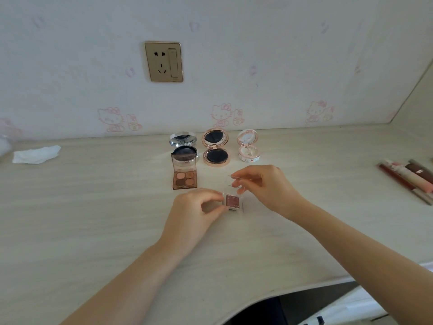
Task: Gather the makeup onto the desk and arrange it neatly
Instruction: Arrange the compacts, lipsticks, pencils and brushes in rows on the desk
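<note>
A small clear eyeshadow case (233, 201) with a pink pan sits on the pale wooden desk (93, 219). My left hand (194, 207) pinches its base from the left. My right hand (269, 186) holds its clear lid (236, 181), which stands raised. Behind them, an open brown four-pan eyeshadow palette (184, 177) lies on the desk. Along the wall stand three open compacts: a silver one (184, 143), a rose-gold one (215, 146) and a pink-and-white one (248, 145).
Several lipstick and pencil tubes (407, 178) lie at the desk's right edge. A crumpled white tissue (36, 154) rests at the far left. A gold wall socket (163, 61) is above the desk. The desk's curved front edge runs at lower right.
</note>
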`<move>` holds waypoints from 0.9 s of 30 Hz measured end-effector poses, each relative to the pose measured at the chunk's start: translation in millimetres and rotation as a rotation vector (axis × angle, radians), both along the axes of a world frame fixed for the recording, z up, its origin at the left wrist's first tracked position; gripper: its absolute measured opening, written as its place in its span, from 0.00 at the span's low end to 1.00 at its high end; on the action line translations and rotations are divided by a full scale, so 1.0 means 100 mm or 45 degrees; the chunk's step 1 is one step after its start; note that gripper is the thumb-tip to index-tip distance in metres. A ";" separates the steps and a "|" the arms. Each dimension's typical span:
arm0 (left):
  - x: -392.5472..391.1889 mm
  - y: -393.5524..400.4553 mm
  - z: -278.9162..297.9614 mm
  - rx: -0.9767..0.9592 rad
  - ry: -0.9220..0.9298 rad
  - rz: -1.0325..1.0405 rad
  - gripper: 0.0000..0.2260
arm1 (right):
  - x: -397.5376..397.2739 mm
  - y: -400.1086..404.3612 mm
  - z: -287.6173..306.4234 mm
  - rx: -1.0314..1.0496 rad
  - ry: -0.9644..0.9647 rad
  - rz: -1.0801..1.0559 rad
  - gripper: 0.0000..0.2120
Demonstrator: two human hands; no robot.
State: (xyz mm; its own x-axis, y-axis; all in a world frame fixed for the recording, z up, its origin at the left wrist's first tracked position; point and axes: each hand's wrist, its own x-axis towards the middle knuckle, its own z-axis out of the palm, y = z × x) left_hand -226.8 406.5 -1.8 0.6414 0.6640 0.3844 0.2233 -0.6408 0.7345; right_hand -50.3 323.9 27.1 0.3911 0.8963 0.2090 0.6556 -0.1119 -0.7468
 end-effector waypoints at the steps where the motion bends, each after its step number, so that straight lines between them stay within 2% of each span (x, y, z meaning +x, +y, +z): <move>1: 0.00 0.00 -0.01 0.109 0.022 -0.017 0.06 | 0.00 0.00 -0.01 -0.011 -0.012 0.012 0.08; 4: 0.01 -0.01 -0.02 0.325 0.087 -0.058 0.04 | -0.02 0.00 -0.03 -0.032 -0.060 0.038 0.08; 7: 0.01 -0.01 -0.03 0.429 0.131 -0.073 0.03 | -0.04 0.00 -0.04 -0.030 -0.098 0.059 0.09; 11: 0.01 -0.01 -0.03 0.442 0.153 -0.082 0.03 | -0.03 0.06 -0.04 -0.049 -0.077 0.065 0.09; 17: 0.02 -0.03 -0.01 0.404 0.184 -0.076 0.03 | 0.01 0.10 -0.05 -0.059 0.157 0.028 0.07; 27: 0.02 -0.04 -0.02 0.354 0.190 -0.047 0.03 | -0.05 0.04 -0.06 -0.016 0.087 0.018 0.08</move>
